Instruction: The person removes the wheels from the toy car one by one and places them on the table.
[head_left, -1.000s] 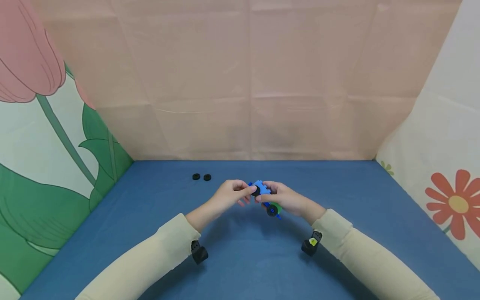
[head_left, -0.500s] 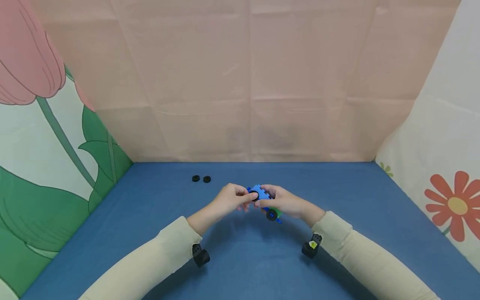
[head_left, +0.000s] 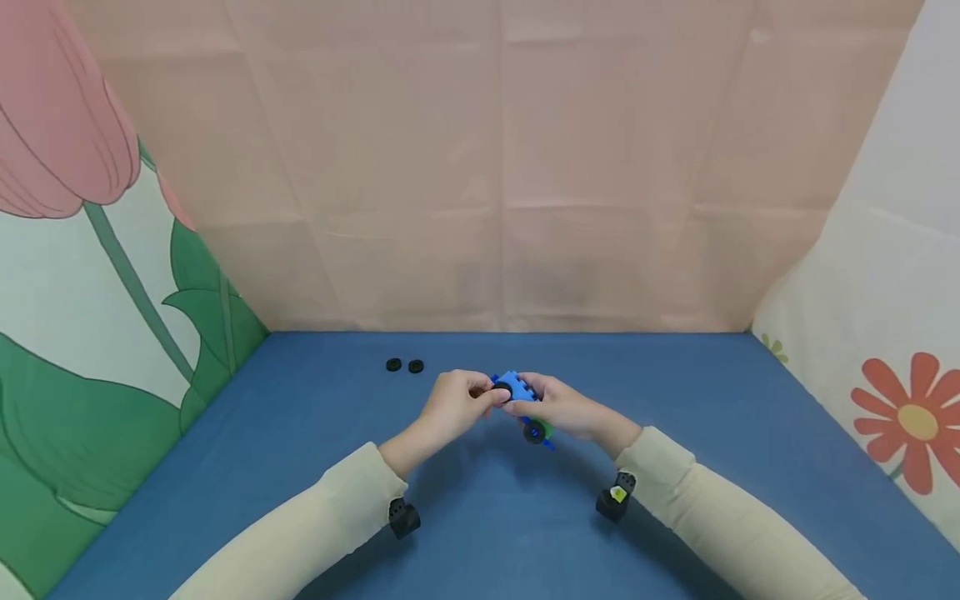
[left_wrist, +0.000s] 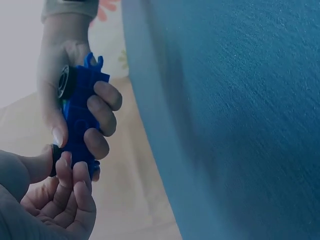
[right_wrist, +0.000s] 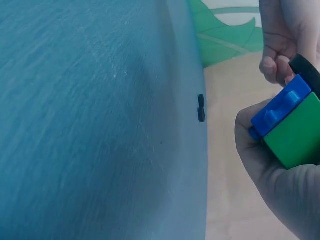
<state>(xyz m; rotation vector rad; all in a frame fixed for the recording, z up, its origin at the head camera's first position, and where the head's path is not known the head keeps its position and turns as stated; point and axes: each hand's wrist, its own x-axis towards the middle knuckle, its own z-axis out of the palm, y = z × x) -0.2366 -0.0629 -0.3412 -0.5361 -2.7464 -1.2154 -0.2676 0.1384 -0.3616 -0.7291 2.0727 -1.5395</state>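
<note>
My right hand (head_left: 573, 408) grips a toy car (head_left: 517, 385) built of blue and green blocks, holding it above the table. At the car's far-left end, my left hand (head_left: 453, 404) pinches a black wheel (left_wrist: 54, 159), its thumb pressing the outer face against the car's side. Another black wheel (head_left: 534, 432) sits on the car's near end. In the left wrist view, the right fingers curl round the blue underside (left_wrist: 80, 117), and a blue hook-like piece (left_wrist: 93, 61) juts from one end. The right wrist view shows the green block (right_wrist: 297, 132) beside the right palm.
Two loose black wheels, one on the left (head_left: 393, 365) and one on the right (head_left: 416, 366), lie near the back of the blue table (head_left: 495, 525). A pinkish cloth (head_left: 495, 167) hangs behind; flower-printed panels stand at both sides.
Both hands and the car have shifted slightly left. The left thumb has come further over the wheel, covering more of it. The head view has tilted up a little.
</note>
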